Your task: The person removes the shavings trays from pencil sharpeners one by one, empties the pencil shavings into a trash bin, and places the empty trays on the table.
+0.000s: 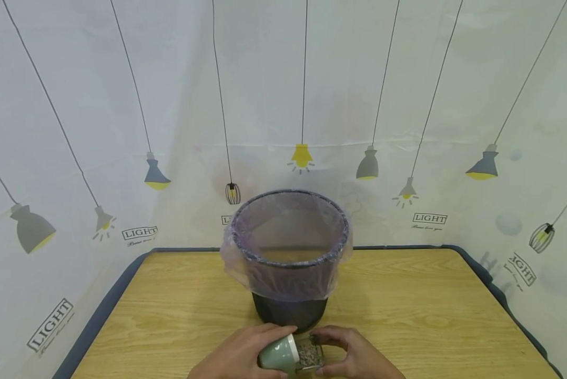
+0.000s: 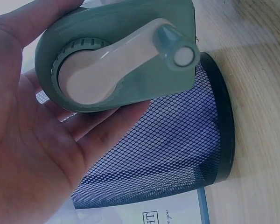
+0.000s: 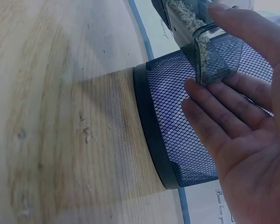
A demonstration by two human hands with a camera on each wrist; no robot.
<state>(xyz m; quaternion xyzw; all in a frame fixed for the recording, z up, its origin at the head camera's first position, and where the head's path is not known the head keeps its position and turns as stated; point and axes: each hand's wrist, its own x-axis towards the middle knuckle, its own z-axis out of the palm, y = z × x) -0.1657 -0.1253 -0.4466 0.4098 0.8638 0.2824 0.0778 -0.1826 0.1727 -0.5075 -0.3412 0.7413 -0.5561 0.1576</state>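
Observation:
My left hand (image 1: 238, 351) grips the green body of a hand-crank pencil sharpener (image 1: 277, 356), thumb on one side and fingers on the other. Its pale crank arm and green knob (image 2: 181, 52) face the left palm in the left wrist view. At the other end of the sharpener, my right hand (image 1: 361, 359) pinches the clear shavings drawer (image 1: 309, 354) between thumb and fingertips. Pale wood shavings (image 3: 188, 17) fill part of the drawer. The drawer sticks out from the body; whether it is fully free of it cannot be told.
Just beyond the hands stands a dark mesh wastebasket (image 1: 290, 310), with a thin purple bag (image 1: 285, 279) folded over its rim. Small scraps of shavings (image 3: 86, 130) lie on the wooden table (image 1: 406, 300). A printed white sheet (image 1: 264, 79) surrounds the table's back and sides.

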